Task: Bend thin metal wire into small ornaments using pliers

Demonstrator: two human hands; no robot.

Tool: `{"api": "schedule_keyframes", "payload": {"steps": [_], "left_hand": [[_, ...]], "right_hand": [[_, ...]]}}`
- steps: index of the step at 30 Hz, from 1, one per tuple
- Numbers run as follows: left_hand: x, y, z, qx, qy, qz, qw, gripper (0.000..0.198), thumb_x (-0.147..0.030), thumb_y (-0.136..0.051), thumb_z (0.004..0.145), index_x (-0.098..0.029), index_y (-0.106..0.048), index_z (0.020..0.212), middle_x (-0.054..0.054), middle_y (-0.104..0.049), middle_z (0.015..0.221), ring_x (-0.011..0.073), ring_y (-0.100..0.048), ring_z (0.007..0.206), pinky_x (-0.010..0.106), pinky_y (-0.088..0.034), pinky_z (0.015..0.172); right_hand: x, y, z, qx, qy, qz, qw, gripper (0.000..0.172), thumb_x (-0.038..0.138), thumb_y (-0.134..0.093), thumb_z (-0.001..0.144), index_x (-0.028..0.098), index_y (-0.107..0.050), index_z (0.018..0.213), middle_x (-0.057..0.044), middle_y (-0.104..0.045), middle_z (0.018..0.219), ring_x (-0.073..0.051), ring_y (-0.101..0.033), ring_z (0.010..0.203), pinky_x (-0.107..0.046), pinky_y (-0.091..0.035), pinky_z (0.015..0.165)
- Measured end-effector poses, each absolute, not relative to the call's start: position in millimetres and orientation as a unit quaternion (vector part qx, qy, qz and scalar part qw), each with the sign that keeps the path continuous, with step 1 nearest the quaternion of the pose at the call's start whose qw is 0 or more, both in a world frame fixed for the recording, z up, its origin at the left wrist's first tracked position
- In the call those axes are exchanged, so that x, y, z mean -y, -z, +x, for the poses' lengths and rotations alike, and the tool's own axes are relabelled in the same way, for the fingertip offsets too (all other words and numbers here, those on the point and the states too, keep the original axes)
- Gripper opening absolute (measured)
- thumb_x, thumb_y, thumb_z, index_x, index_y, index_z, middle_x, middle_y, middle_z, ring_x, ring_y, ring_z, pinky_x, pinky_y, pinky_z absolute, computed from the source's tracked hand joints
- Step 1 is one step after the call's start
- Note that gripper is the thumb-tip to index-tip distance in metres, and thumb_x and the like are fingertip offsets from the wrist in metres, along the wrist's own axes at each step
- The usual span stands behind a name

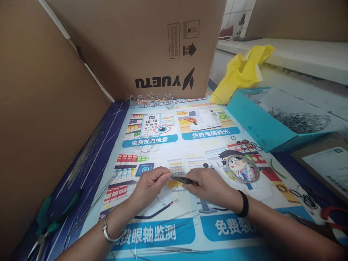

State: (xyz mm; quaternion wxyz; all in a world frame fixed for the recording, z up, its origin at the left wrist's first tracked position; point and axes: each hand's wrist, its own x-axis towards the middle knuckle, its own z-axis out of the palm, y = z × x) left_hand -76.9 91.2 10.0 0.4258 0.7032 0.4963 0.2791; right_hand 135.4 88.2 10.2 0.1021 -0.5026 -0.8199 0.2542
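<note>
My left hand point(153, 184) pinches a thin wire between thumb and fingers, and a bent loop of this wire point(178, 194) hangs below it. My right hand point(210, 183) is wrapped round dark pliers point(182, 179), whose narrow jaws point left and meet the wire at my left fingertips. Whether the jaws are closed on the wire is too small to tell. Beneath both hands lies a printed poster sheet point(182, 152). Loose straight wires point(174, 250) lie on it near the front edge.
Green-handled pliers point(45, 221) and several wires point(87, 152) lie at left. Cardboard point(130, 40) stands behind. To the right are a turquoise box point(252, 123) of metal pieces, a yellow bag point(239, 72), black rings point(246, 143), a round clear disc point(243, 168) and red-handled pliers point(330, 212).
</note>
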Motion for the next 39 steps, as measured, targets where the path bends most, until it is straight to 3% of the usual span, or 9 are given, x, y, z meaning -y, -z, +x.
{"api": "schedule_keyframes", "payload": {"steps": [8, 13, 24, 39], "left_hand": [[-90.0, -10.9, -76.9, -0.497, -0.278, 0.67, 0.476, 0.026, -0.038, -0.044, 0.088, -0.017, -0.06, 0.086, -0.005, -0.047, 0.052, 0.0073, -0.041, 0.045, 0.019, -0.036, 0.047], [-92.5, -4.8, -80.5, -0.496, -0.297, 0.642, 0.503, 0.024, -0.038, -0.044, 0.088, -0.018, -0.056, 0.091, -0.004, -0.051, 0.06, 0.0076, -0.044, 0.052, 0.018, -0.038, 0.049], [-90.4, -8.4, -77.0, -0.481, -0.262, 0.661, 0.513, 0.033, -0.041, -0.042, 0.089, -0.016, -0.053, 0.071, -0.003, -0.051, 0.06, 0.0078, -0.046, 0.051, 0.019, -0.038, 0.051], [-86.7, -11.1, -76.9, -0.525, -0.275, 0.665, 0.454, 0.035, -0.039, -0.041, 0.09, -0.017, -0.053, 0.067, -0.004, -0.055, 0.058, 0.0071, -0.049, 0.047, 0.02, -0.04, 0.051]], "right_hand": [[-88.7, -10.7, 135.1, 0.808, -0.261, -0.516, 0.116, 0.024, 0.034, -0.053, 0.081, 0.017, -0.059, 0.066, 0.0, -0.06, 0.064, -0.01, -0.048, 0.056, -0.023, -0.02, 0.051], [-91.9, -12.4, 135.0, 0.792, -0.28, -0.526, 0.13, 0.027, 0.035, -0.052, 0.081, 0.017, -0.054, 0.062, 0.002, -0.054, 0.059, -0.009, -0.044, 0.053, -0.022, -0.02, 0.05], [-89.6, -12.7, 133.8, 0.797, -0.263, -0.527, 0.132, 0.025, 0.035, -0.053, 0.081, 0.017, -0.055, 0.064, 0.001, -0.055, 0.061, -0.009, -0.044, 0.054, -0.022, -0.02, 0.051], [-88.9, -13.8, 134.0, 0.796, -0.269, -0.527, 0.131, 0.026, 0.032, -0.051, 0.081, 0.016, -0.052, 0.061, 0.001, -0.054, 0.06, -0.009, -0.045, 0.054, -0.022, -0.019, 0.051]]}}
